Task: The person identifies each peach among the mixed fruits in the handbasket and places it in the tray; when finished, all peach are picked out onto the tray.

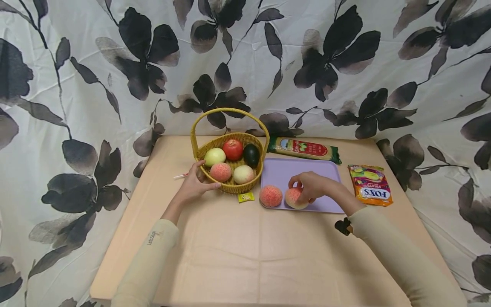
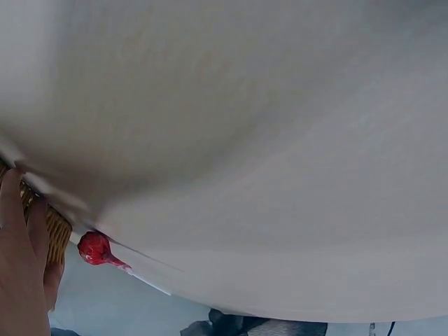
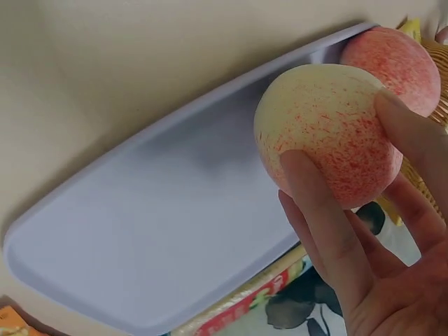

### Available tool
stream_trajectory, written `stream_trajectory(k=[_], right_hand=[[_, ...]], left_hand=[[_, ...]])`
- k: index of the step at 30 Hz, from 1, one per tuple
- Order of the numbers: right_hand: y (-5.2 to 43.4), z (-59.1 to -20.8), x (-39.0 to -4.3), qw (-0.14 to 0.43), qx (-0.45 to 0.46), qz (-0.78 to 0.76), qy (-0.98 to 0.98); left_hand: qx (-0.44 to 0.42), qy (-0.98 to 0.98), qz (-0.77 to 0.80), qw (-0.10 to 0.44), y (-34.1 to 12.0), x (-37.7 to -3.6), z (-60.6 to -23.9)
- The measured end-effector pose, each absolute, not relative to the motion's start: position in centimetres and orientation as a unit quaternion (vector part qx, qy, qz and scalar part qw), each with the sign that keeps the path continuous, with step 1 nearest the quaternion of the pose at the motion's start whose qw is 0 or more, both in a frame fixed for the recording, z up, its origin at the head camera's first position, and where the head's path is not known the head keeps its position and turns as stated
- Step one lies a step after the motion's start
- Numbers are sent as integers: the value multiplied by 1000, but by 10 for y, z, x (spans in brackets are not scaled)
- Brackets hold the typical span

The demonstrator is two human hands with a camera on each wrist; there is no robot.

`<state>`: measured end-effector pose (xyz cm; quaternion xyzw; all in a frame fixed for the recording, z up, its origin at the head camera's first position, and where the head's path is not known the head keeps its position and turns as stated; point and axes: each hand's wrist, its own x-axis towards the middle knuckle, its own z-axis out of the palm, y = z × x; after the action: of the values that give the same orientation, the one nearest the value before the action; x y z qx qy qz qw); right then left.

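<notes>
On the tray's (image 1: 326, 179) near edge your right hand (image 1: 311, 186) cups a peach (image 1: 294, 198), fingers (image 3: 329, 210) curled round it; a second peach (image 1: 270, 195) sits just to its left on the tray. Both lie right of the basket (image 1: 230, 186), so that hand is much the nearer. Its palm faces down, wrist angled in from the right. Your left hand (image 1: 194, 184) rests against the basket's near rim, thumb along the weave, fingers loosely curved, holding nothing I can see.
</notes>
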<state>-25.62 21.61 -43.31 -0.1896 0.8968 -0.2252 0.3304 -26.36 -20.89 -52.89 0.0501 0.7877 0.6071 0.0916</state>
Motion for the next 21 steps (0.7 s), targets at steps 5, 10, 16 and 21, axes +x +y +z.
stream_trajectory(k=[5,10,16,21], right_hand=[[217,-440,-256,330,-183,-234,896],[218,-446,-259,333,-186,-234,894],[214,-450,-262,333,-189,-225,896],[212,-451,-264,337,-184,-224,896]], left_hand=[[47,793,600,90,-209,-264,-530],[48,790,605,90,-208,-263,-529],[51,786,609,88,-208,-264,-531],[51,787,609,88,-210,-264,-531]])
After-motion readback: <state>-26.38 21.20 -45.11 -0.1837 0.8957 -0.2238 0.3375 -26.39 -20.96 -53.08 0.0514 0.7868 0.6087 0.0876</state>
